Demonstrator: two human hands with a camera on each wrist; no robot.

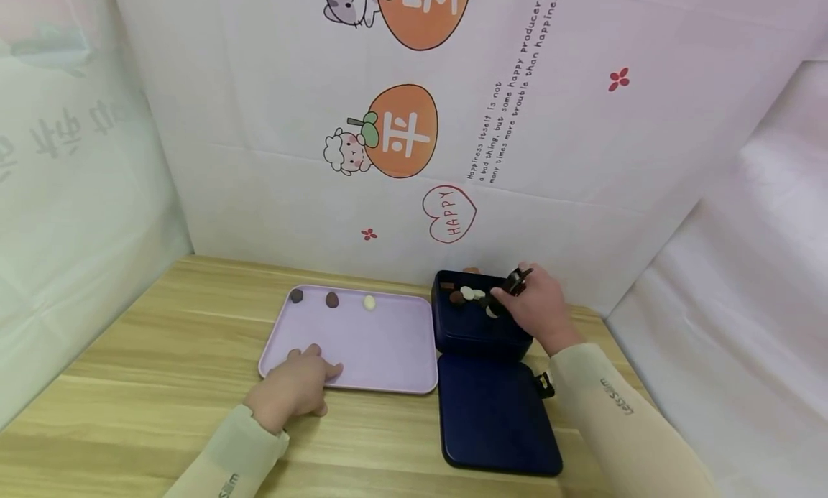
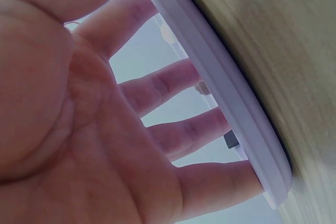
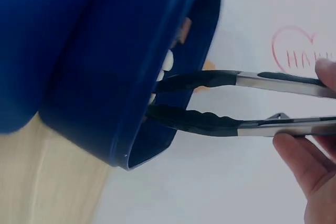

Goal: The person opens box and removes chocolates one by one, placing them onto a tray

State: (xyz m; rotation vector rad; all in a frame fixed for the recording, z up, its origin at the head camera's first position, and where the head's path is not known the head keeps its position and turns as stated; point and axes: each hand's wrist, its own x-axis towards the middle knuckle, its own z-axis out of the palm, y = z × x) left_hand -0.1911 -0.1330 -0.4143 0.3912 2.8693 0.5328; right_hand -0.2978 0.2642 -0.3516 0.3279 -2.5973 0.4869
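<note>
Nearest the camera, 2 cream sleeves enter the head view over a wooden table [image 1: 129,383]. The dark blue lid [image 1: 498,412] lies flat on the table at front right, just in front of the box it belongs to.

The left hand [image 1: 294,386] rests on the near left edge of the lilac tray [image 1: 388,347]. Its fingers are spread and nearly straight; the left wrist view shows the fingertips [image 2: 202,74] lying against the tray's raised rim, gripping nothing.

The tray sits flat, its right edge just beside the box and lid. Along its far side lie 3 small pieces in a row, well apart from one another: a dark piece [image 1: 296,295] at left, a brown piece [image 1: 332,300] in the middle, a cream piece [image 1: 369,302] at right.

The dark blue box [image 1: 472,333] stands open beyond the lid. Inside, at its far side, lies a cluster of brown and white pieces [image 1: 467,294].

The right hand [image 1: 540,311] hovers over the box's right side and grips metal tongs [image 3: 220,100] with black tips. In the right wrist view the tips are narrowly parted and reach into the box beside the white pieces. Whether anything sits between the tips cannot be told.

Behind stands a printed backdrop [image 1: 582,139] with cartoon figures and a red "HAPPY" heart [image 1: 449,214].
</note>
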